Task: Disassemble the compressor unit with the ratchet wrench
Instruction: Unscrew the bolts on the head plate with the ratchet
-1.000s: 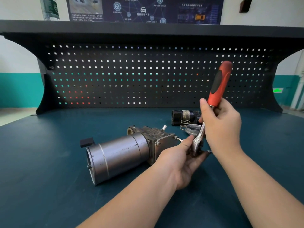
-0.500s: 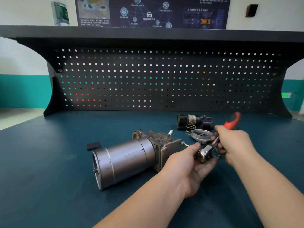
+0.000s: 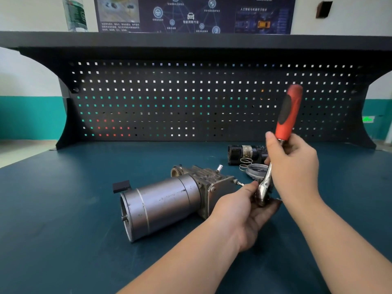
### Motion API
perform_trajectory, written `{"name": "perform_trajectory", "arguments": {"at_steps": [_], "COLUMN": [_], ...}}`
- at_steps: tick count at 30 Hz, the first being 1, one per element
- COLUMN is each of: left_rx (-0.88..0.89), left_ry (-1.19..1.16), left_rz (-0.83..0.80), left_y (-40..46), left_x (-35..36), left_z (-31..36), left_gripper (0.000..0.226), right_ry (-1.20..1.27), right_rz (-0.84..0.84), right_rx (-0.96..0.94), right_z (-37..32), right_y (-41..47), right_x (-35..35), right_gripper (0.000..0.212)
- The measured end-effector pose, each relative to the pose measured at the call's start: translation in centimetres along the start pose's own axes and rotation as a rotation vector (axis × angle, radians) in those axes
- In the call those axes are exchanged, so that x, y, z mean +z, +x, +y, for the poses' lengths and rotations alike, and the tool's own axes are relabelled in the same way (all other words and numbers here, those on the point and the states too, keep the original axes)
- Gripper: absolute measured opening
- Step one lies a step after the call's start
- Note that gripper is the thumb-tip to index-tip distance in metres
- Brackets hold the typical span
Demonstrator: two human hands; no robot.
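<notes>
Bottle (image 3: 74, 14): stood on the top shelf, out of the way; label unreadable.
Poster (image 3: 194, 14): Chinese text, too small to read.
Compressor (image 3: 169, 200): laid on its side mid-bench, likely for end access.
Left hand (image 3: 244, 211): fingers cupped under the wrench head, probably steadying it.
Ratchet wrench (image 3: 285, 124): handle raised, no brand seen.
Right hand (image 3: 294, 166): fingers clamped around the shank.
Removed parts (image 3: 247, 154): set aside behind.
</notes>
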State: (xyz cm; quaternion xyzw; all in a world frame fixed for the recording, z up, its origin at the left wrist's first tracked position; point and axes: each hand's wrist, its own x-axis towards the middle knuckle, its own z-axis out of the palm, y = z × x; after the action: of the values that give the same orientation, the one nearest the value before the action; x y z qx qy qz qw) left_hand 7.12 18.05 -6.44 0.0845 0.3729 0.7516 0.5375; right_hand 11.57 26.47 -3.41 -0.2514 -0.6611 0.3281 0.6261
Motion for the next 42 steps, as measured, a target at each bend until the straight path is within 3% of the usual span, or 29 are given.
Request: {"name": "perform_trajectory", "arguments": {"at_steps": [3, 5, 7, 10, 12, 15, 19, 21, 23, 25, 27, 31, 35, 38, 40, 42], "left_rx": [-0.008, -0.009, -0.002, 0.009, 0.005, 0.013, 0.035, 0.035, 0.034, 0.032, 0.03, 0.025, 0.015, 0.023, 0.021, 0.015], "left_ry": [0.014, 0.011, -0.002, 0.015, 0.025, 0.028, 0.046, 0.05, 0.057, 0.057, 0.05, 0.052, 0.047, 0.033, 0.041, 0.056], "left_rz": [-0.001, -0.007, 0.004, 0.017, 0.02, 0.012, 0.019, 0.028, 0.031, 0.036, 0.045, 0.018, 0.031, 0.028, 0.028, 0.03], "left_y": [0.1, 0.2, 0.2, 0.0, -0.1, 0.0, 0.2, 0.2, 0.2, 0.3, 0.3, -0.1, -0.1, 0.1, 0.2, 0.3], "left_x": [0.0, 0.1, 0.1, 0.1, 0.0, -0.1, 0.0, 0.0, 0.0, 0.0, 0.1, 0.0, -0.1, -0.1, -0.2, -0.2], "left_z": [0.0, 0.0, -0.1, 0.0, 0.0, 0.1, -0.1, -0.1, -0.1, -0.1, 0.0, 0.0, 0.1, 0.0, -0.1, -0.1], "left_gripper": [0.016, 0.016, 0.016, 0.02, 0.027, 0.02, 0.016, 0.016, 0.015, 0.014, 0.015, 0.028, 0.022, 0.015, 0.014, 0.014], "right_ry": [0.19, 0.266, 0.249, 0.23, 0.155, 0.116, 0.04, 0.091, 0.218, 0.243, 0.24, 0.162, 0.108, 0.073, 0.055, 0.101], "right_rz": [0.007, -0.074, -0.07, 0.009, -0.054, -0.172, -0.039, 0.032, 0.005, -0.056, -0.023, -0.039, -0.139, -0.042, 0.011, -0.051], "right_rx": [0.616, 0.857, 0.811, 0.345, -0.002, -0.214, -0.075, 0.231, 0.653, 0.83, 0.686, 0.034, -0.164, -0.046, 0.259, 0.64], "right_z": [2.6, 4.2, 4.1, 1.8, 0.3, -0.4, 0.2, 1.4, 2.8, 3.8, 3.5, 0.3, -0.2, 0.6, 2.2, 4.0], "right_y": [1.4, 1.6, 1.4, 1.1, 0.4, -0.7, -0.4, 0.7, 1.5, 1.6, 1.3, 0.2, -0.8, 0.0, 1.1, 1.7], "right_x": [-0.3, -0.2, 0.0, -0.2, -0.3, 0.0, 0.3, 0.0, -0.3, -0.3, -0.1, -0.2, 0.0, 0.1, -0.1, -0.2], "right_gripper": [0.029, 0.033, 0.032, 0.025, 0.027, 0.019, 0.032, 0.028, 0.026, 0.029, 0.027, 0.031, 0.021, 0.025, 0.026, 0.027]}}
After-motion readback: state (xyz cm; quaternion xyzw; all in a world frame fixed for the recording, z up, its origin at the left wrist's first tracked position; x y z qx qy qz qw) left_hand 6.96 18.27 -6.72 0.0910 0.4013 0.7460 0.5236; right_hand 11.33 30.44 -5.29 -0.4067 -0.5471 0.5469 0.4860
